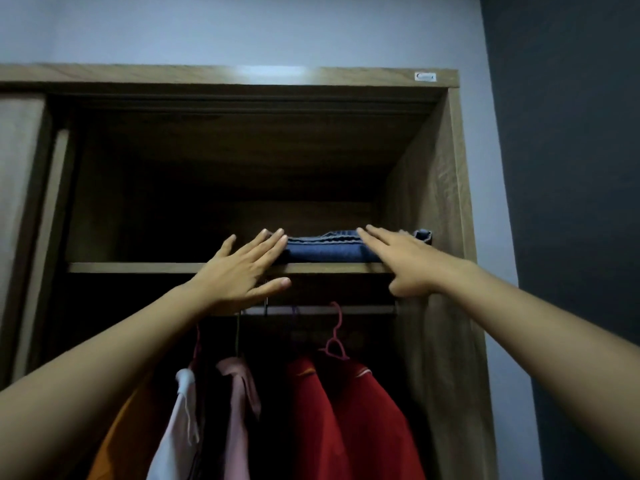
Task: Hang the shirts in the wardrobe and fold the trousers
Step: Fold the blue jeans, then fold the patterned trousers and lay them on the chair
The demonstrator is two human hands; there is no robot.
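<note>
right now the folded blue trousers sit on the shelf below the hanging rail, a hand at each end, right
No: the head view shows the shelf holding the folded blue trousers above the hanging rail, not below it. The left hand and right hand are at each end.

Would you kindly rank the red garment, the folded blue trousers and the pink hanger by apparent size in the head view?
1. red garment, by far the largest.
2. folded blue trousers, partly covered by the left hand and right hand.
3. pink hanger, only its hook and top visible.
</note>
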